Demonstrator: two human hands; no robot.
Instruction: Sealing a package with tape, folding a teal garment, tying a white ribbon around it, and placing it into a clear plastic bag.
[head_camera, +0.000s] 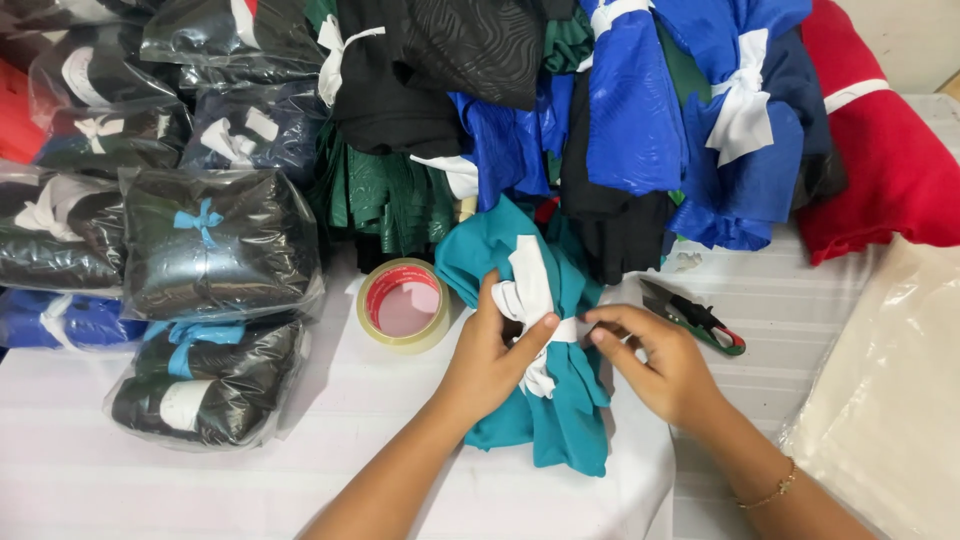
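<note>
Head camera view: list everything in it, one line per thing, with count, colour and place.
teal cloth bundle: one, teal, table centre
white strip: one, white, tied around the bundle
tape roll: one, clear with red core, left of the bundle
snips: one, dark, right of the bundle
bagged bundles: several, mostly black, left
loose bundles: several, blue, black, green, red, rear
plastic bags: stack, clear, right
left hand: on the strip
right hand: pinching the strip's end

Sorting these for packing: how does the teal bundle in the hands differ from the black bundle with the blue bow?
The teal bundle is bare cloth; the black bundle is sealed in a clear bag. The teal one carries a white strip, the black one a blue bow. Both hands, left and right, hold the teal one; the black one lies untouched. Both rest on the white table.
</note>
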